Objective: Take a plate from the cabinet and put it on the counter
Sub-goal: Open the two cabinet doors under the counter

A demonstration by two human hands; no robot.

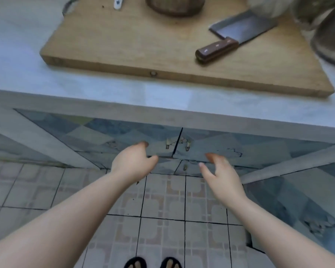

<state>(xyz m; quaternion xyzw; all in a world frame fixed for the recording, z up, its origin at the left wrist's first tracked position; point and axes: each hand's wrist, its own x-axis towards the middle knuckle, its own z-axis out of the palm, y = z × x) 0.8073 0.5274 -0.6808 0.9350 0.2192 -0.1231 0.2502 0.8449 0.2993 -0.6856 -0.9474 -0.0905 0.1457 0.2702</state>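
Note:
Below the pale counter (85, 97) is a cabinet with two blue-patterned doors, the left door (108, 136) and the right door (240, 146), both shut and meeting at a dark seam with small metal handles (168, 144). My left hand (132, 163) hovers in front of the left door, fingers apart and empty. My right hand (219, 171) reaches toward the right door, fingers curled loosely and holding nothing. No plate is visible; the cabinet's inside is hidden.
A large wooden cutting board (143, 45) lies on the counter with a cleaver (234, 35) on its right part and a round wooden object (174, 5) at the back. Glass jars (327, 31) stand at the right. My sandalled feet (153, 263) stand on the tiled floor.

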